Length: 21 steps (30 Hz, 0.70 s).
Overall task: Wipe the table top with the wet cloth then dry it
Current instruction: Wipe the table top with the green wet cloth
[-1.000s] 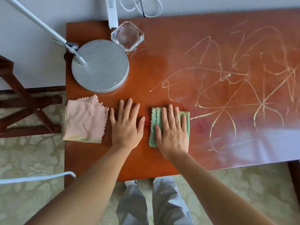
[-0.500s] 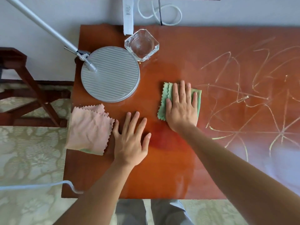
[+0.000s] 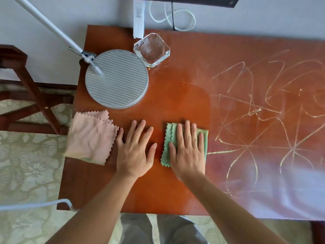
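Right hand [image 3: 189, 152] lies flat on the green cloth [image 3: 203, 138], fingers straight and slightly spread, palm pressing it to the tabletop [image 3: 158, 191]. Nothing pinched or bunched. The cloth, folded to a rough rectangle with its long axis running away from the person, sits entirely under that hand; only its scalloped left edge and a right strip show.

Left hand [image 3: 135, 152] is flat on bare wood just left of the green cloth, fingers fanned, holding nothing — bracing, by the look of it. It lies between the two cloths.

Pink cloth [image 3: 91, 138] — likely the dry one — lies folded left of the green cloth, beyond the left hand, its outer corner hanging over the tabletop's left edge.

Pale scribble marks [image 3: 255, 120] start immediately right of the green cloth and cover everything farther right. The wood above the green cloth, up toward the lamp base [image 3: 117, 79] and glass ashtray [image 3: 152, 49], looks darker, glossy and free of marks; probably already wiped.

Judgement: wet wiping is at an early stage. The coming stroke turns on one fact: the dirty area lies to the right of the cloth, on the right hand's side, so that hand is the nearer one to carry it across. Drying not yet begun.
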Tool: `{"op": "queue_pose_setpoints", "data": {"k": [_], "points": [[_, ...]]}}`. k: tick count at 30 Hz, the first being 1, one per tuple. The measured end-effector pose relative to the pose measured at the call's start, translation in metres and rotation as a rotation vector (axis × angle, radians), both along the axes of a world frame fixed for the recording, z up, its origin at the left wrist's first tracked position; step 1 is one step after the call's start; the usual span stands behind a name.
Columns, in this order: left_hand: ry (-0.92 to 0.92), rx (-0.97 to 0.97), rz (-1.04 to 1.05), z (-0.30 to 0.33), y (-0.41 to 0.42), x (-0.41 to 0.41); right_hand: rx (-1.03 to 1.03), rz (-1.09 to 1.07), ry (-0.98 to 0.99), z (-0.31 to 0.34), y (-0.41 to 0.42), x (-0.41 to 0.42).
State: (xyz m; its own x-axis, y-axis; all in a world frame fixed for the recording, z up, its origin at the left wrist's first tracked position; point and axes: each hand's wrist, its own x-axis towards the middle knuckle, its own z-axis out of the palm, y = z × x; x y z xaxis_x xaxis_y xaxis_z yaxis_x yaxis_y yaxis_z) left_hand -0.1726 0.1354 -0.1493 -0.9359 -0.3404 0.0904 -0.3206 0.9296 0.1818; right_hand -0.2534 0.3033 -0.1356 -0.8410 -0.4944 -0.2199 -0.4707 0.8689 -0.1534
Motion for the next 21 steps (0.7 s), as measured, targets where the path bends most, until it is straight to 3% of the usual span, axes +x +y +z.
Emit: {"op": "queue_pose_setpoints", "data": {"k": [4,13,17,21], "points": [[0.017,0.010,0.001,0.000,0.000,0.000,0.016,0.027,0.023,0.000,-0.012,-0.031],[0.047,-0.004,0.002,-0.003,0.001,0.000,-0.029,-0.065,0.047,-0.005,-0.091,-0.197],[0.030,-0.009,0.011,-0.002,0.002,0.000,-0.021,-0.056,0.038,-0.003,-0.099,-0.197],[0.031,0.001,0.010,0.002,0.002,0.000,-0.026,0.097,0.050,0.001,-0.085,-0.133]]}}
